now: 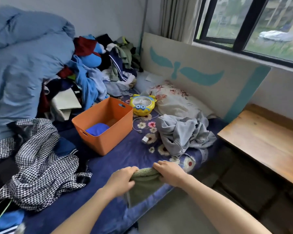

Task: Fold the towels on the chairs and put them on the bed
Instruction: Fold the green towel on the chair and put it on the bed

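While both hands [146, 176] grip the green towel [145, 184], its lower end hangs off the bed [95, 168].

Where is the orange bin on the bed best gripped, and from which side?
Probably by the slot handles cut into its two short walls, one hand on each, coming from above. The orange bin stands upright and open-topped on the bed, with one slot facing the fan and one at the near-left end. Both hands, left and right, now grip the towel.
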